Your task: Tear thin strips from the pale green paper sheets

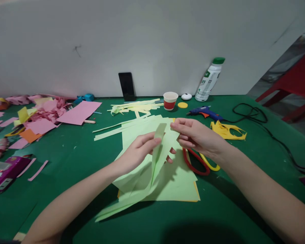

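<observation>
My left hand [142,146] grips a folded strip of pale green paper [156,166], thumb on top and fingertips showing behind it. The strip's long tail curves down to the lower left. Thumb and forefinger of my right hand [193,134] pinch the upper right edge of the same paper. Beneath both hands lies a stack of pale green sheets [175,186], with yellow-orange paper showing at its edges. Scissors [197,162] with red and yellow handles rest by my right wrist, their blades hidden.
Cut green strips [137,106], a paper cup [170,101] and a leaning phone [127,86] stand or lie at the back. A blue glue gun [204,112], its cord, a bottle [209,81] and yellow paper scrap [227,130] are right. Pink paper scraps [51,112] cover the left.
</observation>
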Action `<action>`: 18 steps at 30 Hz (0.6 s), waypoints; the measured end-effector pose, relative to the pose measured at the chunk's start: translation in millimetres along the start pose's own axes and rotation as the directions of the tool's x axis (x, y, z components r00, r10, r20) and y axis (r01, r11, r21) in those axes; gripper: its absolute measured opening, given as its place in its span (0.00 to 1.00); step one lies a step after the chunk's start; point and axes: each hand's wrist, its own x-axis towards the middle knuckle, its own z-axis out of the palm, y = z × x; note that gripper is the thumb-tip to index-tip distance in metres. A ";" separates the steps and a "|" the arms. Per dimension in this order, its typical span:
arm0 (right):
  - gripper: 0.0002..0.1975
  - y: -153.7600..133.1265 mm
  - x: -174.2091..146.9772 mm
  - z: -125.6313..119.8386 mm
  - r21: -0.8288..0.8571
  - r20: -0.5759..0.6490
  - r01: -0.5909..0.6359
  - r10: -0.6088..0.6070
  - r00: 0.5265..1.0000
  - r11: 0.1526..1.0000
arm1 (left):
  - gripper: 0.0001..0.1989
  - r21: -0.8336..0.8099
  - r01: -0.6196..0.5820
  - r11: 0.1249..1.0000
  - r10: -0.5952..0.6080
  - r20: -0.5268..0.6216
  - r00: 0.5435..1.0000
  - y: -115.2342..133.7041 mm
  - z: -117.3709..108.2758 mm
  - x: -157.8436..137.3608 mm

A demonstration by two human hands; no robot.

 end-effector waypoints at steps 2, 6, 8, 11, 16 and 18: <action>0.18 1.9 3.1 -3.4 -0.039 -0.030 -0.005 0.004 1.000 0.999 | 0.11 -0.055 0.030 0.998 -0.031 -0.020 0.999 -2.3 -1.4 1.1; 0.17 5.6 6.8 -4.5 -0.089 -0.058 -0.031 0.026 0.998 0.996 | 0.09 -0.076 0.091 0.993 -0.093 -0.030 0.995 -6.5 -2.3 4.9; 0.16 6.1 6.2 -1.6 -0.108 -0.055 -0.041 0.035 0.998 0.993 | 0.10 -0.054 0.099 0.994 -0.103 -0.083 0.991 -7.8 -1.8 6.4; 0.13 5.6 3.2 4.2 -0.147 -0.046 -0.010 0.003 0.999 0.989 | 0.11 -0.029 0.058 0.998 -0.061 -0.143 0.988 -8.0 -0.1 7.3; 0.12 6.2 -0.3 11.2 -0.121 -0.103 0.039 -0.052 0.993 0.992 | 0.13 -0.126 0.014 0.992 -0.034 -0.162 0.986 -5.5 3.6 6.1; 0.12 6.8 -1.1 12.4 -0.110 -0.147 0.057 -0.073 0.986 0.992 | 0.12 -0.034 -0.005 0.999 -0.002 -0.190 0.982 -5.2 4.8 4.7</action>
